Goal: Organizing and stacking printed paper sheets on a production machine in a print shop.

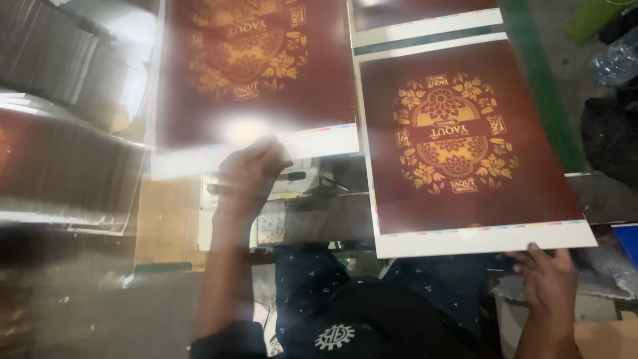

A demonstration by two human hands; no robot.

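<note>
The left hand [249, 174] reaches up to the near white margin of a dark red printed sheet [256, 73] with a gold flower emblem; its fingers rest on or pinch that edge, but glare and blur hide whether they are closed on it. The right hand [548, 279] grips the near right corner of a second printed sheet [465, 146] of the same design, thumb on the white border, fingers curled beneath. The two hands are well apart, each at its own sheet.

Both sheets lie side by side, flat or nearly so, their near edges sticking out toward the person over a machine part [312, 219] between them. Judging by this, the pair is already drawn out and in hand, while where they go is not shown. To the left, a stack of more sheets [60, 166] is smeared by motion. A green strip [541, 86] runs along the right sheet's far side, and a plastic bottle [615, 60] lies beyond it.
</note>
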